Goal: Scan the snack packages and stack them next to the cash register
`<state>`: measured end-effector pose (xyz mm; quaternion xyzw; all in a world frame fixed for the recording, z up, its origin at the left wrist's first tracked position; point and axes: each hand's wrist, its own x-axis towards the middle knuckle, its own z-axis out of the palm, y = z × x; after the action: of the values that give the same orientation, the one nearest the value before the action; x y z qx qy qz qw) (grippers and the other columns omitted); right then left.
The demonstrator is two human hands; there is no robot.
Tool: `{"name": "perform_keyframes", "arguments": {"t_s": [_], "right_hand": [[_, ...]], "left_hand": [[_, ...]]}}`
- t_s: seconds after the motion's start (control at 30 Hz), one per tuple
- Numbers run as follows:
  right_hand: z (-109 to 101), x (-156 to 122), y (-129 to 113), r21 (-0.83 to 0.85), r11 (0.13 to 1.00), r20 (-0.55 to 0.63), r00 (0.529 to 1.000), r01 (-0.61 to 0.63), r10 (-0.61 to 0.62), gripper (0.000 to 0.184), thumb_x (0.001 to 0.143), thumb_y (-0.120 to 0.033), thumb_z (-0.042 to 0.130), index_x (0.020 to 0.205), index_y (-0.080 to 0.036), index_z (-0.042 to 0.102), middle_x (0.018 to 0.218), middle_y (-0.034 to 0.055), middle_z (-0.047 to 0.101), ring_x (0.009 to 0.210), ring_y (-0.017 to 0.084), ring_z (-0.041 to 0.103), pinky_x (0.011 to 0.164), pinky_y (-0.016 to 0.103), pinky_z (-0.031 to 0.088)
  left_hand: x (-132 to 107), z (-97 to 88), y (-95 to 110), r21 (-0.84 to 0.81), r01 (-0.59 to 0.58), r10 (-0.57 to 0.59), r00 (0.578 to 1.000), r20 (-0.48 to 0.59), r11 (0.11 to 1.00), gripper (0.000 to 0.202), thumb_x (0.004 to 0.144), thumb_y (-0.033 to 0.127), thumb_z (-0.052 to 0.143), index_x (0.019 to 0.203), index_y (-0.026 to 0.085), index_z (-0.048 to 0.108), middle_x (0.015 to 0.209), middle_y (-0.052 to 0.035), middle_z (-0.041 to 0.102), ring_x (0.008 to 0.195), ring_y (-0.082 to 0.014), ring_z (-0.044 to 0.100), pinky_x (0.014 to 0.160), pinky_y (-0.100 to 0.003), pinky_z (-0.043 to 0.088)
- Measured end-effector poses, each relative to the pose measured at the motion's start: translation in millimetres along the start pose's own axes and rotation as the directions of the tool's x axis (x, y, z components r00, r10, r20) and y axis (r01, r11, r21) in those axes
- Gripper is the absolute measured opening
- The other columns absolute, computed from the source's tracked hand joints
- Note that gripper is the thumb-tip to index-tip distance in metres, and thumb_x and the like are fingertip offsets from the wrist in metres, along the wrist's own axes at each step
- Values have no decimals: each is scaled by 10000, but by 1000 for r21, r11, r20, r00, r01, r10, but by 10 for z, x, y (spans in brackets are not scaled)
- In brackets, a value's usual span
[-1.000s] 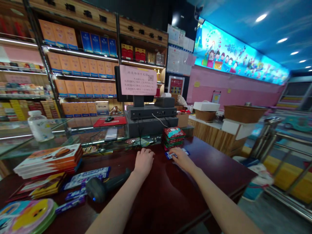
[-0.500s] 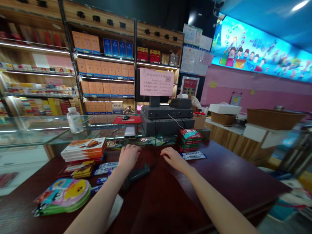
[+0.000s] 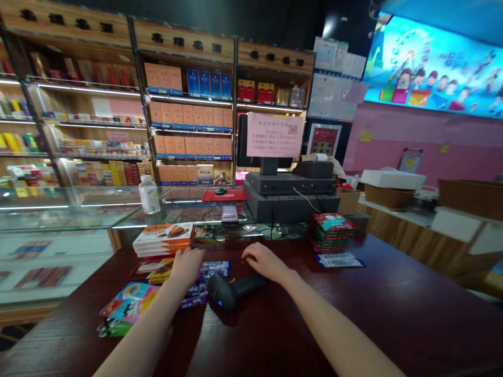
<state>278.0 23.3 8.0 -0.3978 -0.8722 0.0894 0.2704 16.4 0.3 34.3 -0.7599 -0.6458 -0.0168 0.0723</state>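
My left hand (image 3: 187, 265) is over the snack packs at the left of the counter, its fingers loosely bent and apart. Just beyond it is a stack of white and orange boxes (image 3: 163, 239). Yellow packs (image 3: 162, 273) lie beside it, and purple-blue wrapped bars (image 3: 214, 269) lie to its right, partly covered. Colourful pouches (image 3: 128, 303) are half hidden by my left forearm. My right hand (image 3: 265, 262) hovers near the handle of a black barcode scanner (image 3: 226, 291) with a blue light. Its fingers are loosely curved, with nothing visible in them.
A stack of red and green packs (image 3: 332, 230) stands at the right, with a blue-white packet (image 3: 340, 260) before it. Behind the counter are a cash register (image 3: 291, 201), a monitor with a pink sign (image 3: 274, 135), a white bottle (image 3: 149, 195) and glass cases.
The view has turned left, so the scene sits further right. My left hand has moved left from beyond the scanner toward the boxes and yellow packs. My right hand is now closer to the scanner's handle.
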Motion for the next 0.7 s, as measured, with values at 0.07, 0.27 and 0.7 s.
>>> {"name": "perform_keyframes", "arguments": {"t_s": [0.07,0.27,0.7], "right_hand": [[55,84,-47,-10,1000,37,999,-14,14,229,874,-55,573,960,-197,730,1040,55,738,1037,207,631,973,339,463],[258,296,-98,-53,999,147,989,0,8,208,888,-131,601,1019,-216,739,1063,52,747,1056,220,633,977,343,445],[462,448,-154,-119,993,233,971,-23,50,283,882,-201,663,1156,-259,700,1164,56,729,1114,252,636,950,372,464]], "left_hand": [[-5,28,-56,18,8,-9,999,31,1000,416,911,68,389,1158,192,700,1161,-157,728,1145,-316,641,926,-456,450],[-9,82,-172,30,18,-21,995,99,999,453,889,27,380,1162,186,705,1177,-162,730,1163,-328,641,923,-458,459],[89,175,-288,6,24,-25,996,88,1000,360,857,82,496,1105,208,723,1172,-171,704,1142,-334,639,909,-443,463]]}}
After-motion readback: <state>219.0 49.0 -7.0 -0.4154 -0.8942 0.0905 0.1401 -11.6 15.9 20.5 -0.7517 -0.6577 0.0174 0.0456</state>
